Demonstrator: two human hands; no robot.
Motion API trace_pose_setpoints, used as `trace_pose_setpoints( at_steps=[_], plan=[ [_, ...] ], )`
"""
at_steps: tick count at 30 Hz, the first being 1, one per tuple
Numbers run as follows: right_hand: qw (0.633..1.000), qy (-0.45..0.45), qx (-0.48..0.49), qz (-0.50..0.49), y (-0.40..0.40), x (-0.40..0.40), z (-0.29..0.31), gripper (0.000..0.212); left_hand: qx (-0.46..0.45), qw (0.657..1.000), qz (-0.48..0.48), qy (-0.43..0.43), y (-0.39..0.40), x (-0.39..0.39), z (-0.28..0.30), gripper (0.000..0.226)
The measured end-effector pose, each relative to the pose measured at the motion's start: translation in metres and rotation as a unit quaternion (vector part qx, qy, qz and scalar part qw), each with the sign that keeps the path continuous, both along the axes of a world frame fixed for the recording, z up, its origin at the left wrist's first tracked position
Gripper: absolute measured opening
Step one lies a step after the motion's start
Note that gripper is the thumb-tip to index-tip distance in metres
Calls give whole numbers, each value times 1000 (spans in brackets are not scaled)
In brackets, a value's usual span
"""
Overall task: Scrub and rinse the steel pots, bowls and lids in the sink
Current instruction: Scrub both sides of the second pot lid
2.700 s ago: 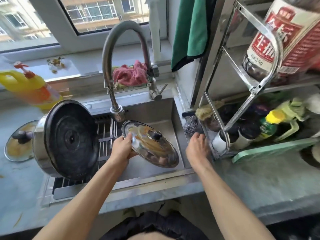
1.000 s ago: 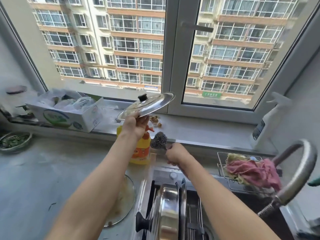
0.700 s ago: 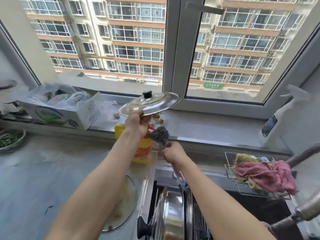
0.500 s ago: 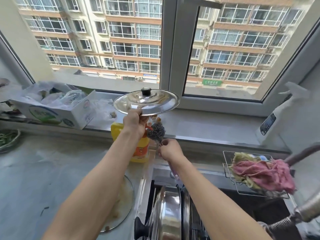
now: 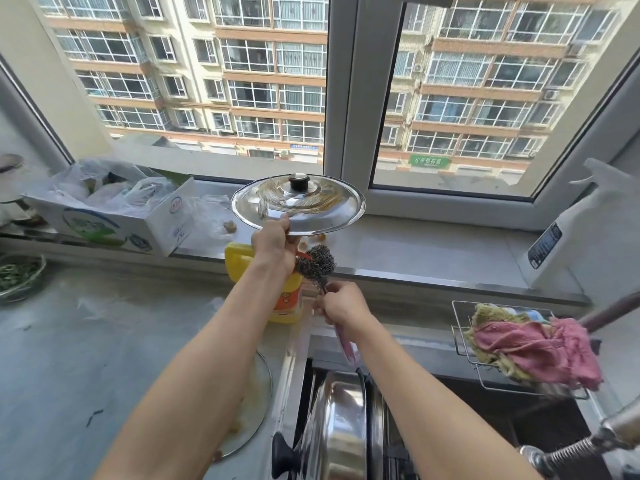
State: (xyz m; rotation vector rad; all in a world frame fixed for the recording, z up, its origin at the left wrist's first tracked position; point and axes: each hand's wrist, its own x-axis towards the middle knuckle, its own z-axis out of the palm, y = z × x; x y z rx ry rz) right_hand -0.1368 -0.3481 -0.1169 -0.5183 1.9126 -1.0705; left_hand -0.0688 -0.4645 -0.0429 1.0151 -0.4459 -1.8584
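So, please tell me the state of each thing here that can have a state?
Steel lid: held up level, knob on top, greasy brown streaks.
Left hand: grips the lid's rim.
Right hand: grips the scrubber's handle.
Steel-wool scrubber: head up, under the lid.
Pot: on its side in the sink.

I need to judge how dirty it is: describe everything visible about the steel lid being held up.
The steel lid is a round, shallow shiny dome with a black knob on top. Brownish greasy streaks smear its upper face. It is held nearly level, knob up, in front of the window sill, above the yellow bottle. The left hand grips its near rim; nothing else touches it.
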Motion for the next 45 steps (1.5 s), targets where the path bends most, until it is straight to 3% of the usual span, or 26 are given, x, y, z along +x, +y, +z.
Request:
trace_pose_setpoints(
  at_steps=[15,25,27,29,31,35,40,45],
  plan=[
    [997,-62,4,-36,12,-3,17,11,-20,999,-38,1,18,14,13,13],
    [985,-107,-122,-59,144,16,83,10,-128,987,-49,-81,120,55,48,10],
    [987,-101,-122,-43,181,27,83,11,-165,976,-53,-130,147,68,51,20],
    [989,-87,-114,-22,222,37,76,13,-222,955,-53,-189,179,78,55,13],
    [992,-72,-104,-10,259,45,65,11,-281,926,-66,-242,212,85,59,3],
    [994,-62,-92,-2,327,45,42,12,-366,866,-88,-329,276,89,51,14],
    [995,-67,-65,17,399,30,11,20,-387,833,-129,-373,336,81,35,23],
    [996,-90,-10,-27,470,7,-30,20,-359,828,-144,-407,402,67,4,15]
  ],
)
